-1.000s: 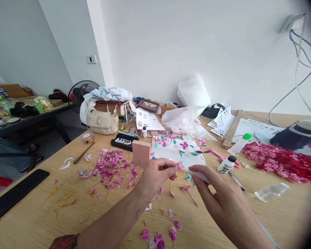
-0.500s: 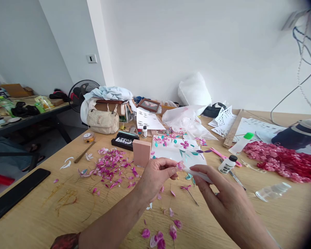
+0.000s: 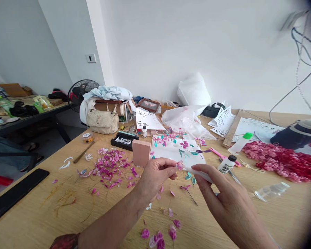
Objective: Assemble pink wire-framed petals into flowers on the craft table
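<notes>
My left hand (image 3: 152, 178) pinches a small pink paper flower (image 3: 180, 165) between thumb and fingertips, above the wooden table (image 3: 36, 221). My right hand (image 3: 226, 204) grips a white glue tube (image 3: 200, 174) whose tip touches the flower. Behind my hands lies a white card (image 3: 180, 150) decorated with pink flowers and teal leaves. A stemmed pink flower (image 3: 186, 188) lies on the table just below my hands. Loose pink petals (image 3: 111, 166) are scattered to the left.
A pink block (image 3: 141, 153) stands by the card. A small white bottle (image 3: 226, 164), pink scissors (image 3: 219, 154), a heap of red-pink pieces (image 3: 282, 160) and a clear bottle (image 3: 271, 191) are at right. A beige bag (image 3: 102, 121), black box (image 3: 124, 140) and phone (image 3: 14, 193) are at left.
Both hands stay nearly still, holding the flower and the tube together; the view shifts slightly.
</notes>
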`<action>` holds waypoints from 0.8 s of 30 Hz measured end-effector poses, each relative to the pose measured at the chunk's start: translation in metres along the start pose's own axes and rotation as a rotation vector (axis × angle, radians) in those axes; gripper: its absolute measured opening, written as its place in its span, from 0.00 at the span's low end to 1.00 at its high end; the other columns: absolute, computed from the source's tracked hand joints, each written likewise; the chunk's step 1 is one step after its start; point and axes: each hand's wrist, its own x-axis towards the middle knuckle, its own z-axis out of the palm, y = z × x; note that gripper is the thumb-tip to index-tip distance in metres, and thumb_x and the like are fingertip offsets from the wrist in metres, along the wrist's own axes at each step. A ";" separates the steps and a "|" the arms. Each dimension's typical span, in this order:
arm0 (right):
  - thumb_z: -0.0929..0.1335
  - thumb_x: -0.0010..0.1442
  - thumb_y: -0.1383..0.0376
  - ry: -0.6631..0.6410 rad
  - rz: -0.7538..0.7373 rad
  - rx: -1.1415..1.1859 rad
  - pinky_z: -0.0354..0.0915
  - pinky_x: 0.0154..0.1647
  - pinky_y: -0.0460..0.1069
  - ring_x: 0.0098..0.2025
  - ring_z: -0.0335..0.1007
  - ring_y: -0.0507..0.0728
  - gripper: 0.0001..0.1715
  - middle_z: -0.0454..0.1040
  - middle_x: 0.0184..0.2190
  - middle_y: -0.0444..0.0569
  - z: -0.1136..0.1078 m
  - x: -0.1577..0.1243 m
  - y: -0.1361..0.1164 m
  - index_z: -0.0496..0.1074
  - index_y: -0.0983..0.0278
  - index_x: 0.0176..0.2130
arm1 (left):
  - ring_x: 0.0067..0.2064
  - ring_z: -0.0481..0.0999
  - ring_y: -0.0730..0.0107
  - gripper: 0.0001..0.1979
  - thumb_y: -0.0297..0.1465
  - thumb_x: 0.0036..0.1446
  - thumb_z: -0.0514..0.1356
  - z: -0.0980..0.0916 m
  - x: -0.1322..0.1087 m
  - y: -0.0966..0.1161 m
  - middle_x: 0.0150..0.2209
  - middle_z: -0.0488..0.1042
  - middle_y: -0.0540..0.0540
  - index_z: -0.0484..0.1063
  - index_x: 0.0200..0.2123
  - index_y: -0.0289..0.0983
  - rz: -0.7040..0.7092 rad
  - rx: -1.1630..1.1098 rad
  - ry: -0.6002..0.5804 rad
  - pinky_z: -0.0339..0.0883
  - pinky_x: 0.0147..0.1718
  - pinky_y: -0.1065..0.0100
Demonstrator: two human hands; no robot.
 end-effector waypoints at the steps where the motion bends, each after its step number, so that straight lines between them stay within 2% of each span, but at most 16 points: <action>1: 0.58 0.58 0.63 0.009 -0.002 -0.006 0.61 0.21 0.46 0.22 0.70 0.55 0.11 0.76 0.26 0.47 0.000 0.000 0.000 0.66 0.62 0.37 | 0.25 0.66 0.76 0.07 0.31 0.42 0.62 0.000 0.000 0.000 0.20 0.68 0.50 0.75 0.26 0.34 0.000 0.003 -0.002 0.60 0.28 0.73; 10: 0.58 0.59 0.63 -0.021 0.012 0.031 0.60 0.21 0.46 0.22 0.69 0.54 0.10 0.75 0.25 0.45 0.001 -0.002 -0.002 0.66 0.61 0.38 | 0.26 0.67 0.76 0.08 0.31 0.44 0.61 -0.001 0.000 -0.002 0.21 0.69 0.49 0.75 0.29 0.33 0.010 0.010 -0.001 0.59 0.28 0.73; 24: 0.58 0.59 0.63 0.015 -0.017 0.038 0.61 0.22 0.46 0.19 0.67 0.53 0.11 0.74 0.24 0.45 0.004 -0.002 -0.005 0.67 0.61 0.38 | 0.25 0.66 0.78 0.09 0.31 0.43 0.62 0.002 0.000 0.001 0.23 0.70 0.48 0.75 0.29 0.31 -0.001 -0.088 0.016 0.60 0.28 0.73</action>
